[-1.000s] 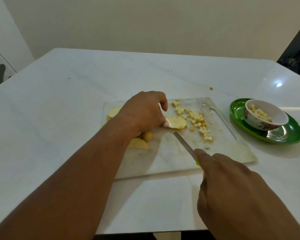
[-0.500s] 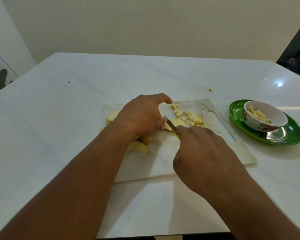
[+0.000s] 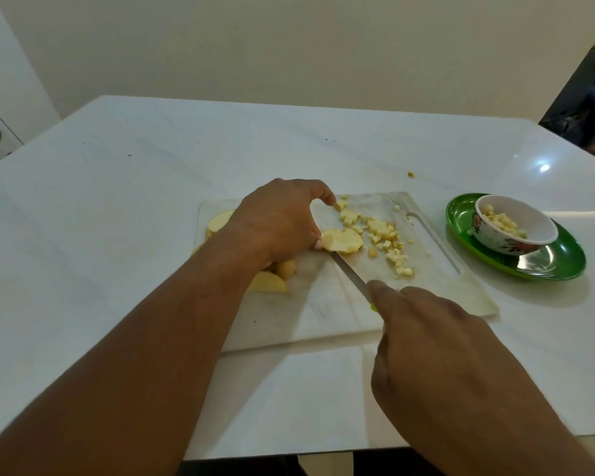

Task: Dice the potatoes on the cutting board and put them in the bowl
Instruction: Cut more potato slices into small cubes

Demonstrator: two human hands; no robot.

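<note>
A potato slice (image 3: 343, 240) is lying flat near the middle of the cutting board (image 3: 323, 304). The left hand (image 3: 279, 225) is arching over the slice's left edge, fingertips curled down and pressing it in place. The right hand (image 3: 437, 345) is gripping the handle of a knife (image 3: 349, 274), fingers wrapped around it and forefinger extended along the blade. The blade tip is touching the near edge of the slice. Half a second ago the right hand was sitting close against the left and covering the slice; it is now drawn back toward the near board edge, exposing the blade and the slice. Diced pieces (image 3: 382, 235) are lying scattered just right of the slice. Uncut potato pieces (image 3: 268, 281) are sitting beneath and behind the left wrist. The bowl (image 3: 516, 228), partly filled with dice, is standing on a green plate (image 3: 564, 259) right of the board, on the white surface (image 3: 117, 207).
</note>
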